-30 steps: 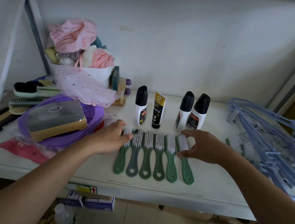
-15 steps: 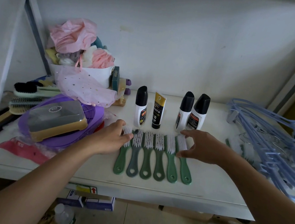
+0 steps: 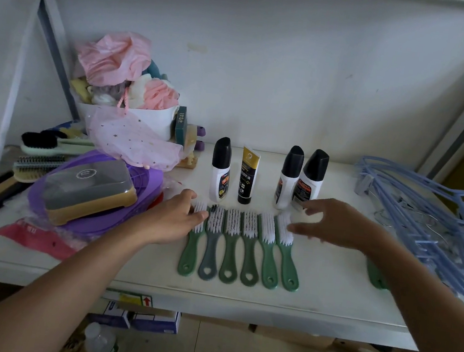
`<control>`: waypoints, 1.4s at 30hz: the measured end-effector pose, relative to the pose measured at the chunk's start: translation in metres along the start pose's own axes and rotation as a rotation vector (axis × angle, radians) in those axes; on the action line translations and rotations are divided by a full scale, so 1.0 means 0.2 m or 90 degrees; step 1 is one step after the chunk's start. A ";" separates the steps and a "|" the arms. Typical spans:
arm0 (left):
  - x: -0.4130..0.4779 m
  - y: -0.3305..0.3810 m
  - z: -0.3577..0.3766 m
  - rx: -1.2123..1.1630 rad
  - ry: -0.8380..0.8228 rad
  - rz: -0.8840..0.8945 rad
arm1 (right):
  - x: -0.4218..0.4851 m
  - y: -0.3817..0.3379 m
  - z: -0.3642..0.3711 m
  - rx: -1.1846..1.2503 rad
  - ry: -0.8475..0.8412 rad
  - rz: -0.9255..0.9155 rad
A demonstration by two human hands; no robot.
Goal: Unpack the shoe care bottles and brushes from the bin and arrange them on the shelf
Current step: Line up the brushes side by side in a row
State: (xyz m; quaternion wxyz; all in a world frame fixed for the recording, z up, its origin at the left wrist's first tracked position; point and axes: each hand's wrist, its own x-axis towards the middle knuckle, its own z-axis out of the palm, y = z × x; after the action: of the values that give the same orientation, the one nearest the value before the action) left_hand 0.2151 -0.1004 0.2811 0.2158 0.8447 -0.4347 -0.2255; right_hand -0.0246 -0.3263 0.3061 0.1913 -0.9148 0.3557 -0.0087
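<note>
While the left hand (image 3: 173, 220) rests open on the green scrub brush (image 3: 191, 246) beneath it, the open right hand (image 3: 332, 225) should nudge the brush row (image 3: 248, 253) squarely toward it.

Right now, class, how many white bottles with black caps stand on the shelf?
3. The left bottle stands left of the tube; the middle bottle and right bottle stand together right of it, behind the right hand. None appears hidden.

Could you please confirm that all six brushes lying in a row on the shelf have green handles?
Not quite: in the head view, the second brush from the left has a grey handle; the other five are green.
</note>
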 end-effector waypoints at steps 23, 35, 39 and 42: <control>0.01 0.00 0.01 0.020 0.008 0.006 | -0.05 0.17 -0.05 -0.103 0.050 0.055; 0.01 -0.01 0.01 0.022 0.001 0.003 | -0.05 0.15 -0.05 -0.087 -0.018 0.024; 0.01 0.00 0.01 0.026 0.004 0.007 | -0.04 0.17 -0.02 -0.081 -0.058 0.008; 0.01 -0.01 0.01 0.025 0.002 0.009 | -0.04 0.16 -0.01 -0.072 -0.071 -0.010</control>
State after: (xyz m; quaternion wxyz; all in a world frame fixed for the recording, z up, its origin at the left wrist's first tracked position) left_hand 0.2153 -0.1020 0.2780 0.2015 0.8458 -0.4451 -0.2143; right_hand -0.0522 -0.3427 0.2986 0.1589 -0.9258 0.3375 0.0611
